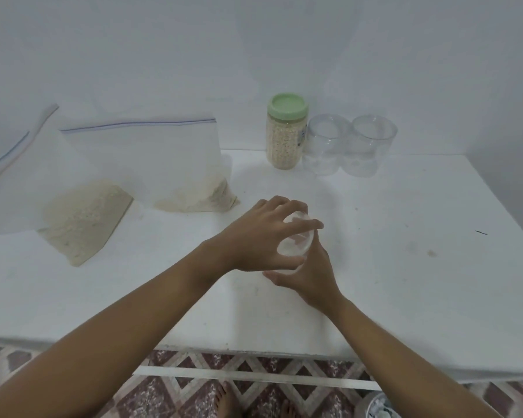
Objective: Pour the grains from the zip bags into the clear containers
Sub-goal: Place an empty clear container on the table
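White tabletop (405, 267), pale bluish-white wall (284, 40). The tall plastic jar (285, 152) has a mint-green lid (288, 105) over beige grains (281, 137). The clear zip bags (151, 152) carry blue-violet seal stripes. The floor tiles (224, 366) show maroon-and-white diamonds. The nearest clear round container (295, 239) is colourless.

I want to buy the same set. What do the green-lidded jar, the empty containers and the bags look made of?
Jar: likely clear plastic, grains showing through; its lid is matte green plastic. Empty containers: clear, glossy, thin-rimmed; plastic or glass, hard to tell. Bags: thin cloudy plastic film, creased, with a blue zip strip.
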{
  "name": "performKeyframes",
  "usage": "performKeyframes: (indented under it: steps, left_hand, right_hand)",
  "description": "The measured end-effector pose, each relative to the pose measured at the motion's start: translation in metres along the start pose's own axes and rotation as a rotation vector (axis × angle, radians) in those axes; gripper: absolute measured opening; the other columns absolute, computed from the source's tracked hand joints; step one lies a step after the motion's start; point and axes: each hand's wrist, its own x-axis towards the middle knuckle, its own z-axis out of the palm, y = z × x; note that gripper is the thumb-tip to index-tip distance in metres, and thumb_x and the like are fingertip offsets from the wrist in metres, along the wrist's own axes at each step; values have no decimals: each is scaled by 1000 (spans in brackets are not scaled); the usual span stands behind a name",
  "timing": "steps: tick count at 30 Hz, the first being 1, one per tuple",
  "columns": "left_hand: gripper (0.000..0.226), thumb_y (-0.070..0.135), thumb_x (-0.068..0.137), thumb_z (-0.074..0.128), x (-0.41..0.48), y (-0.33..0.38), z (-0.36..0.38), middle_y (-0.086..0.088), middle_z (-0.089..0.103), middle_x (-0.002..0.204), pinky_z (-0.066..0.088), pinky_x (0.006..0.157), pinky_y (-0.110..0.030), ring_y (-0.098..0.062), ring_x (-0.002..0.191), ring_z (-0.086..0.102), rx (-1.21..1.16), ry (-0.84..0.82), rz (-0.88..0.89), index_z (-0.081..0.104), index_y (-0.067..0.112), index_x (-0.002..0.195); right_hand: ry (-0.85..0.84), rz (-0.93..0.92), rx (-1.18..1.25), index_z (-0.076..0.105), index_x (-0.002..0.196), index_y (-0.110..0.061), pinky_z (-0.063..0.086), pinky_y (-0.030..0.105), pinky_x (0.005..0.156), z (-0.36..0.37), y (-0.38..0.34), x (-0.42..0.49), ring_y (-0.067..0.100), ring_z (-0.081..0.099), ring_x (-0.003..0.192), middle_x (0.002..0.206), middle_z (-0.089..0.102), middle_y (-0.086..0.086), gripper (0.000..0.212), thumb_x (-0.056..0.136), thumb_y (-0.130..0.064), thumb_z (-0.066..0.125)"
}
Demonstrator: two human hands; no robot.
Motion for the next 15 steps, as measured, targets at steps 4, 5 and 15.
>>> performKeyframes:
  steps: [4,5,15]
  left_hand:
    - [56,57,90,55,1,6,3,0,49,144,43,101,-44,-26,132,46,59,7,-18,52,37,142]
    - [55,56,90,55,1,7,3,-1,50,144,43,101,-46,-27,132,46,68,8,-26,53,36,141]
    - [45,53,94,47,1,13,4,-6,51,143,45,95,-50,-30,127,49,122,5,-39,57,36,134]
  right_hand:
    - [16,-27,5,26,150,-27,49,18,97,1,-2,0,3,53,126,140,51,-12,110,63,-40,91]
    - [17,-25,-1,25,151,-26,49,18,98,2,-2,0,2,52,127,142,50,-12,111,63,-40,91]
    - [19,-32,-35,22,152,-21,53,38,100,5,4,1,16,53,131,149,48,0,113,62,-44,87]
